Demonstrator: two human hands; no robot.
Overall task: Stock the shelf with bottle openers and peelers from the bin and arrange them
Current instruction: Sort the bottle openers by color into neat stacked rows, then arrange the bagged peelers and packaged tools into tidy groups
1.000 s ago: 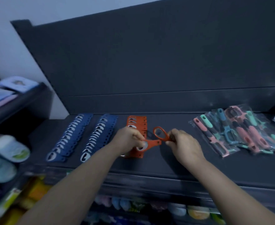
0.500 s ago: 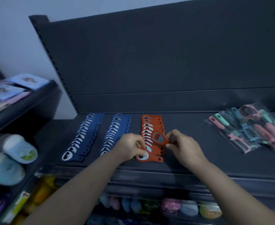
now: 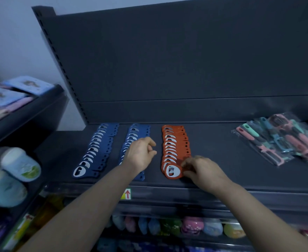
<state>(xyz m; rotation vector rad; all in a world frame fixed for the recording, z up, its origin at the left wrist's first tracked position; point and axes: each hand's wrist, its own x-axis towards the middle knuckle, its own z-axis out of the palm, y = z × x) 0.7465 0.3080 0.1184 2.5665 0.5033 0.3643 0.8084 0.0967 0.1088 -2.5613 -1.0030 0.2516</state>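
Note:
On the dark shelf (image 3: 222,160) lie three overlapping rows of flat bottle openers: two blue rows (image 3: 96,151) (image 3: 133,135) and one orange row (image 3: 173,142). My right hand (image 3: 202,170) pinches the handle end of the front orange opener (image 3: 174,171), which lies at the near end of the orange row. My left hand (image 3: 142,153) hovers over the second blue row with its fingers loosely curled and nothing in them. Bagged peelers (image 3: 284,139) with pink, teal and dark handles lie in a loose pile at the right.
The shelf's back panel (image 3: 185,70) rises behind the rows. A side shelf (image 3: 22,113) on the left carries flat packets, with round tubs (image 3: 20,164) under it. Colourful small goods (image 3: 191,226) fill the shelf below. The bin is out of view.
The orange opener held up between both hands has come down onto the front of the orange row. My left hand has let go and drawn left over the blue row. The view has shifted left.

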